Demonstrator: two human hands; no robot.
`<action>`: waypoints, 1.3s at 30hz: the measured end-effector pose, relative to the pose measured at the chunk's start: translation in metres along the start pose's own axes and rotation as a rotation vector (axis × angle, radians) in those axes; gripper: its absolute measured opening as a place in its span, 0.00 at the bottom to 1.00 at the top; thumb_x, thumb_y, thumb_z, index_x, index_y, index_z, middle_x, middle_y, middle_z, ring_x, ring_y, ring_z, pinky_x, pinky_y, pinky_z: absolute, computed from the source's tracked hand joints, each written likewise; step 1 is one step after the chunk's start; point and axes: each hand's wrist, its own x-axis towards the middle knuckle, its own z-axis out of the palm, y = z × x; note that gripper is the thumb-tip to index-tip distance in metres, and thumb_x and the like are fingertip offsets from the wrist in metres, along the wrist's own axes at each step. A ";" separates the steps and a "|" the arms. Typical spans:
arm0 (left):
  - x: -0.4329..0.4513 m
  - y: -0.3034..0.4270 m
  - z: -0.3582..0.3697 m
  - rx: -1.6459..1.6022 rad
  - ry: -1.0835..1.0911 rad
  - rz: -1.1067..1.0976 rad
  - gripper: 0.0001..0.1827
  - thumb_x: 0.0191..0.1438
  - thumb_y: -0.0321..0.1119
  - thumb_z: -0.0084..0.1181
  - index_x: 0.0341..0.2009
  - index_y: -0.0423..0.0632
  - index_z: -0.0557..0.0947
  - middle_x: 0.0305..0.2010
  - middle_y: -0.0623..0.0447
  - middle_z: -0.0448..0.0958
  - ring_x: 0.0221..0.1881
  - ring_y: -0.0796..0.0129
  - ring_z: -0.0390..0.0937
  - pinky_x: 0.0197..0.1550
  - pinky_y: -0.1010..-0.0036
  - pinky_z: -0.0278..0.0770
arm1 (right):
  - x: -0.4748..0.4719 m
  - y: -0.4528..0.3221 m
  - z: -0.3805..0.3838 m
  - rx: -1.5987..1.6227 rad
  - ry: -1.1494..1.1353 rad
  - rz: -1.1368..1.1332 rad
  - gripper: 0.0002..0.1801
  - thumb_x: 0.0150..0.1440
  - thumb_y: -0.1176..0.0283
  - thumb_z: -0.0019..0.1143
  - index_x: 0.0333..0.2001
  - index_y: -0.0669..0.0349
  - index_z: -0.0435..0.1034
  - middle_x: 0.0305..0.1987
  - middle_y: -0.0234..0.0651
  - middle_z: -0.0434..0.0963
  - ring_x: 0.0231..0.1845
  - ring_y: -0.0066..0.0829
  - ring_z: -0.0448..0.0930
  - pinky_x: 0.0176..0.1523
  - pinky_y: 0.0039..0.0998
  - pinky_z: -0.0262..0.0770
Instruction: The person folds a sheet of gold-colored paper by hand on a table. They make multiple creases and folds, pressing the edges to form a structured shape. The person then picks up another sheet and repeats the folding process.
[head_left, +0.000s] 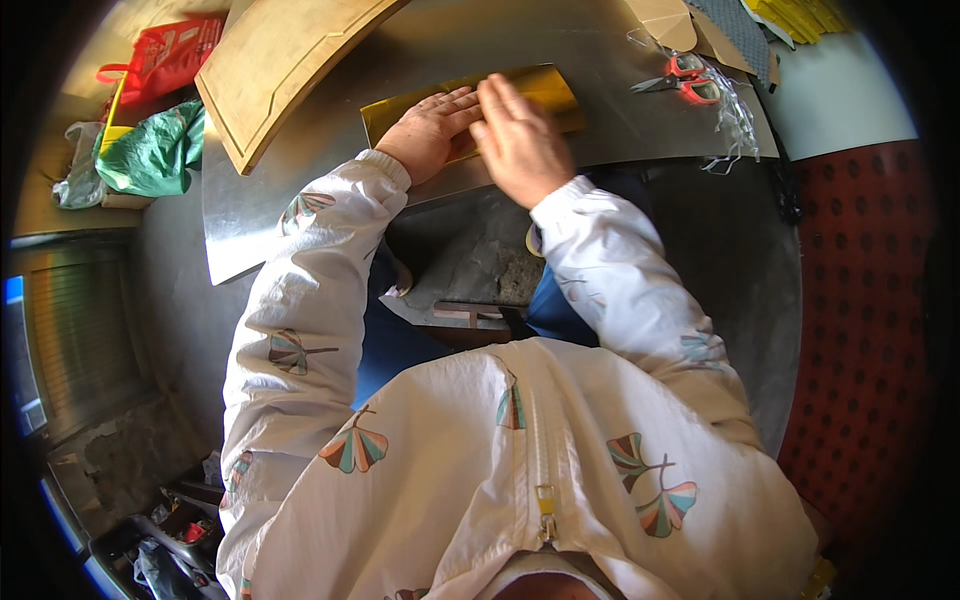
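Note:
A long, shiny gold sheet (551, 90), foil or foil-like paper, lies near the front edge of the metal-topped table (480, 45). My left hand (431, 135) rests flat on its left half, fingers pointing right. Over the middle of the sheet is my right hand (521, 139), slightly blurred, fingers extended and close together. Its fingertips are beside those of the left hand. Both palms face down, and neither hand grips anything. What lies directly under the palms is hidden.
A wooden board (292, 67) stands at the table's left. Red-handled scissors (686, 79) lie at the right beside clear plastic strands (735, 112) and brown cardboard (667, 22). Farther left are a green plastic bag (154, 154) and a red bag (169, 56). A black bin (135, 540) stands lower left.

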 end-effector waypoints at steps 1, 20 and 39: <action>-0.001 0.000 -0.001 -0.003 -0.020 -0.005 0.22 0.58 0.31 0.56 0.59 0.47 0.77 0.66 0.44 0.69 0.69 0.49 0.63 0.70 0.60 0.59 | 0.000 -0.011 0.011 0.075 0.023 -0.055 0.35 0.59 0.59 0.56 0.64 0.70 0.60 0.68 0.50 0.65 0.53 0.50 0.76 0.61 0.38 0.70; -0.112 0.020 -0.044 0.372 -0.082 -0.265 0.28 0.68 0.47 0.39 0.71 0.61 0.62 0.76 0.58 0.54 0.77 0.62 0.48 0.75 0.56 0.40 | -0.009 0.015 0.006 -0.149 -0.317 -0.174 0.51 0.57 0.36 0.48 0.69 0.67 0.55 0.75 0.50 0.54 0.67 0.50 0.65 0.74 0.40 0.52; -0.108 0.067 -0.038 0.127 0.241 -0.411 0.26 0.51 0.37 0.64 0.55 0.47 0.79 0.58 0.49 0.77 0.63 0.56 0.71 0.60 0.59 0.67 | -0.028 -0.030 0.012 0.307 -0.054 -0.223 0.12 0.51 0.74 0.66 0.40 0.62 0.77 0.45 0.39 0.78 0.44 0.44 0.79 0.51 0.37 0.78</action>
